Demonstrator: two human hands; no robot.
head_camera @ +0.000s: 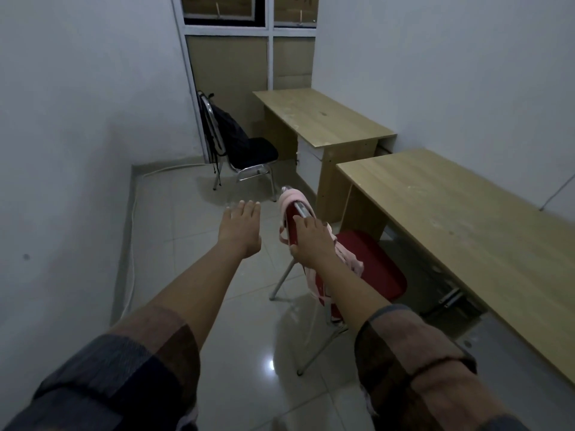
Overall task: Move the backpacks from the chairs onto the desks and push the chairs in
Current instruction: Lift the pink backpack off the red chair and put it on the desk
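Two hands out: right hand [311, 241] gripping red chair [370, 269] backrest beside pink backpack [345, 256]; left hand [241, 227] open, empty, farther left, near counter [466, 219] rightward

Clearance inventory, as I see it from the head view:

Floor [174, 231]: open tile between the left wall [77, 119] and both chairs.

Near desk [466, 219]: top bare. Red chair [370, 265] stands pulled out from its front edge, a pink bag [348, 253] draped over the backrest.

Far desk [317, 116]: top bare. Black chair [255, 154] pulled out, black backpack [227, 129] against its backrest.

Gap between the two desks: narrow, possibly too tight to pass; I cannot judge.

Cable [132, 231] runs along the left wall's base.
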